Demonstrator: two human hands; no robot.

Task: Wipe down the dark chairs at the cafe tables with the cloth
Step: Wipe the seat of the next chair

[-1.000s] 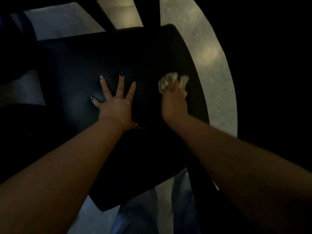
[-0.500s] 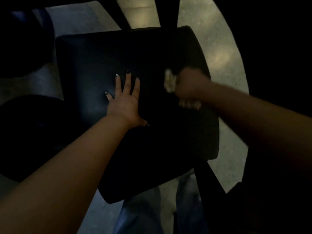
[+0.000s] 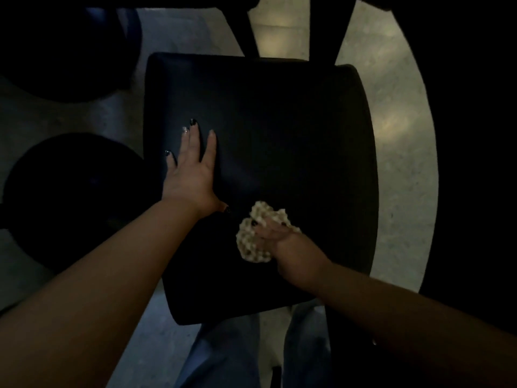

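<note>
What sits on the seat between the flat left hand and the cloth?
Nothing: in the head view, only bare dark chair seat lies between the left hand and the cloth gripped by the right hand.

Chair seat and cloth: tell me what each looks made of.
Chair seat: likely padded vinyl or leather, smooth with a dull sheen; rounded edges and faint highlights suggest it, though the dim light leaves it open. Cloth: pale, bumpy waffle-like weave, probably soft microfibre or cotton, bunched in the right hand.
</note>
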